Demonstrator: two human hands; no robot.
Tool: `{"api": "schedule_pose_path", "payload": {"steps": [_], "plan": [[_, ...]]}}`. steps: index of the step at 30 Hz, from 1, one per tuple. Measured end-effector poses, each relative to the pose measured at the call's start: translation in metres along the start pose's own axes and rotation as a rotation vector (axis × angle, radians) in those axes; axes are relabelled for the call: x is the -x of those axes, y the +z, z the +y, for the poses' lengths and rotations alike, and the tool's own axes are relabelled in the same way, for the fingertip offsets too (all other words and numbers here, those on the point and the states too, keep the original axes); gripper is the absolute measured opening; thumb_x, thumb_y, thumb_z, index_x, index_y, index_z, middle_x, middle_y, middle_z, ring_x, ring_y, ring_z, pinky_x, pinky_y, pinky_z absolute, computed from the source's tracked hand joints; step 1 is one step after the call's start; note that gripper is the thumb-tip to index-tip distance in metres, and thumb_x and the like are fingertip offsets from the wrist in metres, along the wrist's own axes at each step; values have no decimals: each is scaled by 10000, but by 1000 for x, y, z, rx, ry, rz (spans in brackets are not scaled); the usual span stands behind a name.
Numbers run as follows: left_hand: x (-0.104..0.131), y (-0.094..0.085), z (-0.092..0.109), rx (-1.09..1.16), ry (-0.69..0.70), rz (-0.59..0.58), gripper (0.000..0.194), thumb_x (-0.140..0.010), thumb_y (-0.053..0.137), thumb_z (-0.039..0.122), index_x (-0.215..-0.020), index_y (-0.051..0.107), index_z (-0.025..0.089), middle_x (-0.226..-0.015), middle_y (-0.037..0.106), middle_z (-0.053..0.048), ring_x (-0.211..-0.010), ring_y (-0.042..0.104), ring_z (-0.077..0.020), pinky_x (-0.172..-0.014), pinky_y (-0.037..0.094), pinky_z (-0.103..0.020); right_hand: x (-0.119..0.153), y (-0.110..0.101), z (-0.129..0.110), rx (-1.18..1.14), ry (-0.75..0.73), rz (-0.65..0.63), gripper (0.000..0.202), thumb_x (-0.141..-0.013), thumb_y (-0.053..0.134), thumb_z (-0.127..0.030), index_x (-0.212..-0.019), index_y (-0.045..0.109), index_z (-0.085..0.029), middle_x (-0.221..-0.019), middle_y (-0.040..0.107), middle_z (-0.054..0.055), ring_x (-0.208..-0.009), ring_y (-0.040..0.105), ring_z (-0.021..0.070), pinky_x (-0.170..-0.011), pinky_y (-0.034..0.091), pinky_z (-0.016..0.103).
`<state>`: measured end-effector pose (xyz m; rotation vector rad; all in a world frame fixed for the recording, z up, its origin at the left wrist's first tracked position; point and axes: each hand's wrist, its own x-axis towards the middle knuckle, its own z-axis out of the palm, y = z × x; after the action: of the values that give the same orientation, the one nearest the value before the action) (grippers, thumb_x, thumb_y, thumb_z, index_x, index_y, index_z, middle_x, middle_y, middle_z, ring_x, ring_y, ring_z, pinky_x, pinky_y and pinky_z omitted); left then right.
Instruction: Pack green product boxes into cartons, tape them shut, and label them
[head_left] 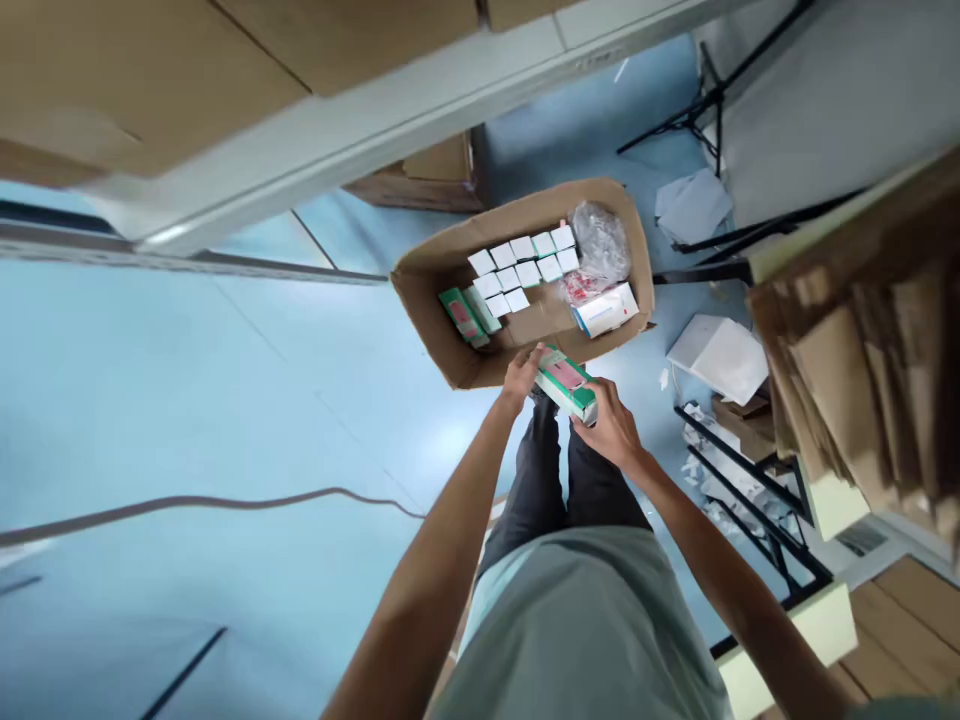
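standing over an open cardboard carton (450,350) on the blue floor (225,400), looking straight down. holding a green and white box with a pink panel (566,383) between both hands, just above the carton's near wall. left hand (521,375) gripping the box's far end, fingers curled shut on it; right hand (611,425) clamping the near end from below. lying inside the carton: rows of small white boxes (521,265), two green boxes (469,315), a clear plastic bag (600,240), a larger white box (606,310).
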<state>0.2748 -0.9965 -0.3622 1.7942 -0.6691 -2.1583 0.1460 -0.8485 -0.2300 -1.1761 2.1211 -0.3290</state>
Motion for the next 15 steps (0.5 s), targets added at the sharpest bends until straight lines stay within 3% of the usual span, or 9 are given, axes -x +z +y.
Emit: {"api": "schedule_pose_path", "payload": {"steps": [3, 8, 12, 15], "plan": [[71, 21, 36, -85, -70, -104, 572, -666, 989, 588, -1060, 803, 217, -976, 805, -82, -898, 739, -254, -815, 602, -384, 54, -57, -35, -2, 5, 94, 614, -905, 753, -249, -1481, 542, -265, -1499, 614, 151, -1315, 729, 344, -993, 703, 501], [180, 78, 72, -108, -82, -261, 603, -624, 987, 535, -1117, 803, 240, -983, 784, -34, -810, 665, -172, -691, 534, -265, 144, -135, -66, -56, 40, 412, 822, -969, 802, -370, -1680, 397, -283, -1629, 526, 195, -1280, 750, 356, -983, 724, 543], [258, 127, 83, -166, -41, -404, 536, -680, 960, 504, -1130, 795, 263, -1015, 782, -29, -857, 682, -185, -698, 537, -260, 222, -176, -71, -117, 27, 716, 755, -988, 815, -548, -1621, 469, -324, -1682, 473, 197, -1275, 749, 347, -918, 742, 534], [316, 159, 76, -213, 10, -531, 484, -720, 954, 474, -1126, 791, 268, -1120, 791, -45, -939, 702, -199, -720, 537, -255, 281, -192, -67, -102, -13, 936, 645, -986, 825, -549, -1529, 565, -318, -1644, 508, 193, -1306, 736, 350, -1010, 713, 561]]}}
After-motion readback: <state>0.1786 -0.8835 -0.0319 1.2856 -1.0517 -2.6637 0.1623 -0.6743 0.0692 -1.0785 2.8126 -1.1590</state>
